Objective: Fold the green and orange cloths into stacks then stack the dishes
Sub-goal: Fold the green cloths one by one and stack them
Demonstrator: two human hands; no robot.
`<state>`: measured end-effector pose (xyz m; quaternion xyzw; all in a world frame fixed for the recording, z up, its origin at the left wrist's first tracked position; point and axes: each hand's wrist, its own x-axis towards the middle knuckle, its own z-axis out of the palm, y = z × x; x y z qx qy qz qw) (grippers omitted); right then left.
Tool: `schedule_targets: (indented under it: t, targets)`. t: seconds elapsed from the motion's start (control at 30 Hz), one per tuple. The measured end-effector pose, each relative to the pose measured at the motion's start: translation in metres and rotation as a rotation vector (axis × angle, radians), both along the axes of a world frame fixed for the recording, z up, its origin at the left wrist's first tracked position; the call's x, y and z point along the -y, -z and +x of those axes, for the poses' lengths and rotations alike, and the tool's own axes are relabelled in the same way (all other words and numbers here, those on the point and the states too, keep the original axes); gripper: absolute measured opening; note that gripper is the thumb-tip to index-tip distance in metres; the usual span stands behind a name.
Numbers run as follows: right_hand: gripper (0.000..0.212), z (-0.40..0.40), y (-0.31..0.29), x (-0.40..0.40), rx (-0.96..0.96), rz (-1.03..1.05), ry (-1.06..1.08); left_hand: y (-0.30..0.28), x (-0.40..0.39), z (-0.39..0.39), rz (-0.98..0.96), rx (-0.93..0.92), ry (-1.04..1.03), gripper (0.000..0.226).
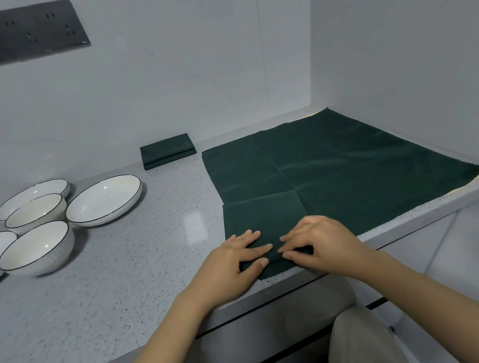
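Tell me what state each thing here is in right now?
Large dark green cloth: spread flat, near corner folded over.
Small dark green cloth: folded, lying by the wall.
White black-rimmed bowls and plates: unstacked, upright, apparently empty.
Left hand: flat, pressing the fold.
Right hand: pinching the cloth's edge.

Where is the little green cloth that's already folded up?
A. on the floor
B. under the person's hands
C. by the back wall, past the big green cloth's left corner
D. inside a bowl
C: the folded green cloth lies on the counter against the back wall, apart from the spread green cloth and the bowls.
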<state>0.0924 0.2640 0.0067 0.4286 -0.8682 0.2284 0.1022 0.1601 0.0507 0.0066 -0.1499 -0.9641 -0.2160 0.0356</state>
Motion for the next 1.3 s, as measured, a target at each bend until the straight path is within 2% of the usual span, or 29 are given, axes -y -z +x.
schedule_targets:
  t: [0.07, 0.2, 0.3, 0.4, 0.5, 0.57, 0.67, 0.77, 0.87, 0.97, 1.07, 1.17, 1.3]
  targets:
    - [0.033, -0.003, 0.0, 0.001, 0.046, 0.009, 0.04, -0.002, 0.001, -0.002, -0.006, 0.018, 0.004, 0.039]
    - [0.02, -0.01, -0.002, 0.002, 0.086, 0.066, 0.077, -0.009, 0.006, -0.008, 0.013, 0.041, 0.004, 0.037]
    - [0.018, -0.014, -0.009, 0.002, 0.142, 0.079, 0.088, -0.013, 0.01, -0.012, 0.063, 0.064, -0.03, 0.03]
    - [0.02, -0.017, -0.015, 0.001, 0.287, 0.04, 0.072, -0.019, 0.01, -0.017, 0.046, 0.068, -0.075, 0.017]
    - [0.035, -0.024, -0.019, -0.003, 0.366, 0.14, 0.055, -0.025, 0.01, -0.022, 0.011, 0.041, -0.08, 0.032]
    - [0.029, -0.032, -0.022, -0.005, 0.334, 0.21, 0.072, -0.029, 0.013, -0.027, 0.037, 0.058, -0.085, 0.034]
    - [0.008, -0.043, -0.025, -0.011, 0.448, 0.103, 0.113, -0.031, 0.021, -0.032, 0.134, 0.157, -0.104, 0.019]
    - [0.02, -0.052, -0.026, -0.01, 0.449, 0.048, 0.197, -0.026, 0.029, -0.037, 0.348, 0.178, -0.19, 0.011]
    - [0.033, -0.058, -0.022, 0.001, 0.429, -0.031, 0.365, -0.014, 0.034, -0.049, 0.523, 0.03, -0.406, 0.015]
    - [0.048, -0.065, -0.016, 0.017, 0.423, -0.128, 0.542, -0.008, 0.026, -0.058, 0.472, -0.097, -0.525, 0.023]
    - [0.039, -0.064, -0.011, 0.03, 0.346, -0.102, 0.665, -0.009, 0.014, -0.068, 0.288, -0.173, -0.575, 0.023]
    - [0.031, -0.062, -0.004, 0.037, 0.265, -0.052, 0.742, -0.003, 0.006, -0.078, 0.178, -0.165, -0.646, 0.025]
    - [0.034, -0.069, 0.005, 0.046, 0.193, 0.044, 0.796, 0.005, 0.004, -0.089, 0.126, -0.139, -0.732, 0.026]
